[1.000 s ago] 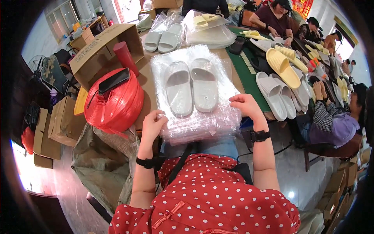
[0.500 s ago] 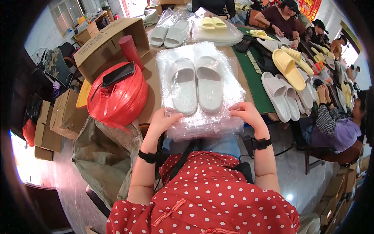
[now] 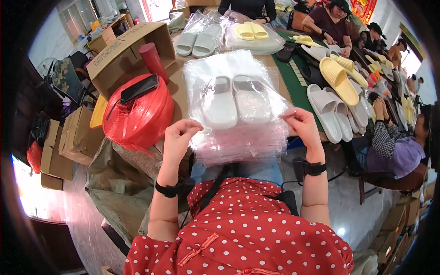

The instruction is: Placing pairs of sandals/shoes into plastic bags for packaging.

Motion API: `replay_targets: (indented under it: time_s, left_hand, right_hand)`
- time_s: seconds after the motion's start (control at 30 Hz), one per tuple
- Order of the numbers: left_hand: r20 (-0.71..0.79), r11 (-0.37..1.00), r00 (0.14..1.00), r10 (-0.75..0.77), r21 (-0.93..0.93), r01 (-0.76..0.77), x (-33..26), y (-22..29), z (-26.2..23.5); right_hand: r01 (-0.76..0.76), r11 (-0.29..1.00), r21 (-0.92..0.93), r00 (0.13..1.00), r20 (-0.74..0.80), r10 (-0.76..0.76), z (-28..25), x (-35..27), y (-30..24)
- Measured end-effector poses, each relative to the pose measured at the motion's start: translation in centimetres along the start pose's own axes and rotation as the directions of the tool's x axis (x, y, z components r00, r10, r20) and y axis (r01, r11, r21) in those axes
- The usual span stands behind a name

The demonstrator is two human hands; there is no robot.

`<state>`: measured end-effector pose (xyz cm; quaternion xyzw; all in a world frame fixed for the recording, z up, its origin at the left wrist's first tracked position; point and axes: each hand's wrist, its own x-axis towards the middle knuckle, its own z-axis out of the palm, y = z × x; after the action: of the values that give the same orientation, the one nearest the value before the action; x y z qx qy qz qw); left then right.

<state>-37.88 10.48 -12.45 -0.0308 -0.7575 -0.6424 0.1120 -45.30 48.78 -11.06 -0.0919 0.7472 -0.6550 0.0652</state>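
Red roll (image 3: pixel 149 114) beside bagged slippers (image 3: pixel 219 107)

A red, white-dotted top (image 3: pixel 247 220) with red knotted fastenings (image 3: pixel 198 248) is worn with blue trousers (image 3: pixel 268 171) and black wristbands (image 3: pixel 314 169).

Two hands (image 3: pixel 180 137) are pinching one clear bag (image 3: pixel 277 107) near the worktop's (image 3: pixel 178 87) front edge; two pale slippers (image 3: pixel 220 110) are lying inside; two grey slippers (image 3: pixel 204 48) and two yellow slippers (image 3: pixel 245 32) are sitting toward the far edge; one roll (image 3: pixel 137 123), one phone (image 3: pixel 140 88) and one carton (image 3: pixel 107 57) are occupying the left.
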Motion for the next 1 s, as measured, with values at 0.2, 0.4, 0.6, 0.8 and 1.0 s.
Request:
replay_targets:
  time_s: [0.2, 0.4, 0.6, 0.8, 1.0]
  left_hand:
    - [-0.14, 0.981, 0.98, 0.143, -0.112, -0.159, 1.5, -0.5, 1.7]
    - [-0.124, 0.838, 0.952, 0.28, -0.452, -0.306, -0.7, -3.7, 4.3]
    - [-0.256, 0.82, 0.949, -0.185, -0.572, 0.005, -1.0, -3.3, 8.0]
    - [-0.027, 0.613, 0.969, -0.246, -0.779, 0.134, -1.1, -2.6, 7.9]
    - [0.038, 0.585, 0.991, -0.13, -0.804, 0.108, -3.4, -0.8, 9.5]
  right_hand:
    - [0.371, 0.908, 0.195, 0.91, -0.273, -0.313, 3.3, 1.4, 1.2]
    - [0.239, 0.724, 0.647, 0.96, -0.271, -0.074, 7.4, -0.5, 2.7]
    - [-0.076, 0.819, 0.568, 0.978, -0.119, 0.173, 9.3, -1.1, 3.7]
    - [0.184, 0.895, 0.406, 0.962, -0.262, -0.078, 10.7, -2.4, 3.1]
    - [0.381, 0.86, -0.341, 0.764, -0.408, -0.5, 13.0, -2.5, 2.4]
